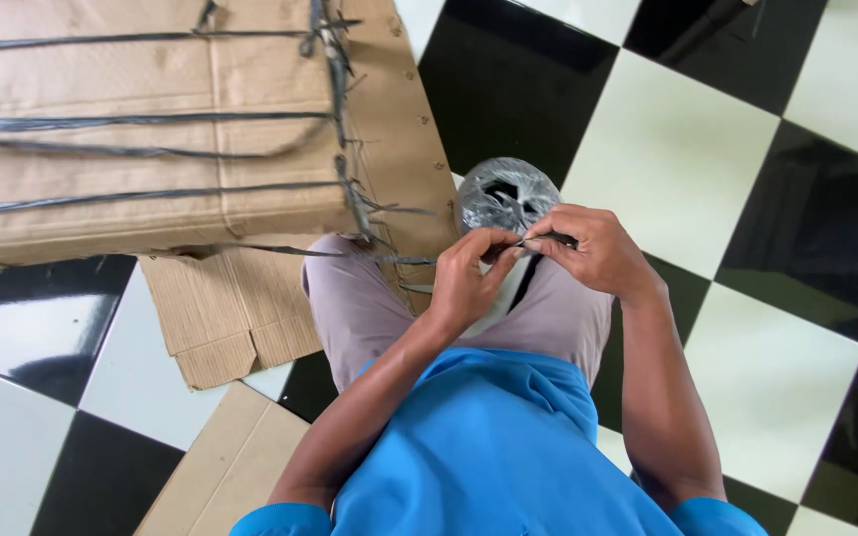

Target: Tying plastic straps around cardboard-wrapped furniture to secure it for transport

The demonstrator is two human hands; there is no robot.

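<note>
Both hands meet over the person's lap, just below a roll (504, 195) of dark plastic twine that sits on the checkered floor (687, 169) between the knees. The left hand (467, 281) and the right hand (596, 250) each have thumb and fingers pinched narrow on a thin dark strand (540, 239) stretched between them, and a tail of it seems to hang down between the legs. The strand looks like flat, light, limp ribbon: it should bend and twist with no resistance, hold no shape of its own, and probably slip through a loose pinch because the surface is glossy. It likely splits lengthwise into finer threads, so a firm pinch close to the working point, as both hands have now, suits it better than a grip far along its length. The roll looks light and apt to roll or tip if the strand is tugged sideways. To the left lies a cardboard bundle (151, 129), bound with several turns of the same twine (348, 189), knotted near its corner.
</note>
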